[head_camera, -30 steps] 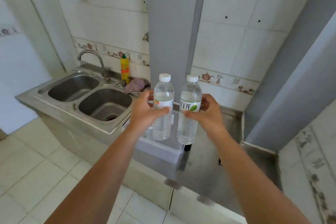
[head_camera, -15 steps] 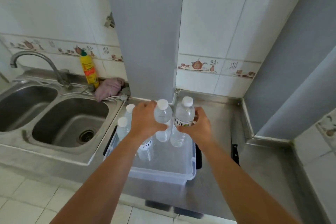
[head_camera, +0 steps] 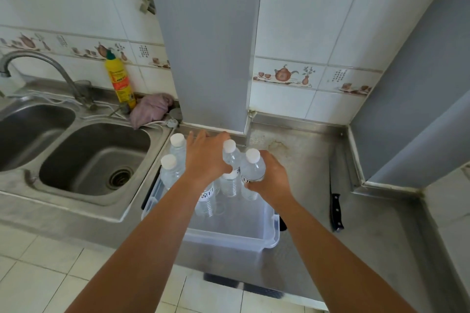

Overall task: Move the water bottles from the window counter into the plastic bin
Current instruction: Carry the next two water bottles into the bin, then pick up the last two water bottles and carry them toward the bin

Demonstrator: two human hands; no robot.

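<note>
A clear plastic bin [head_camera: 230, 239] stands on the steel counter [head_camera: 305, 160] beside the sink. Inside it stand several clear water bottles with white caps, two at the far left [head_camera: 177, 140] [head_camera: 168, 161] and others partly hidden under my left arm [head_camera: 207, 202]. My left hand [head_camera: 206, 157] is over the bin's back half, its thumb around a bottle [head_camera: 232, 157]. My right hand [head_camera: 270, 178] grips a second bottle [head_camera: 253, 168] right next to it. Both bottles are upright, with their lower parts inside the bin.
A double steel sink [head_camera: 94, 157] with a faucet [head_camera: 38, 63] lies to the left. A yellow detergent bottle [head_camera: 119, 81] and a pink cloth [head_camera: 151, 109] sit behind it. A black-handled knife [head_camera: 335, 208] lies on the counter right of the bin. A grey pillar [head_camera: 208, 46] rises behind.
Both hands have carried the two bottles forward and down, from held in the air in front of me to inside the bin among the others. The view has tilted down.
</note>
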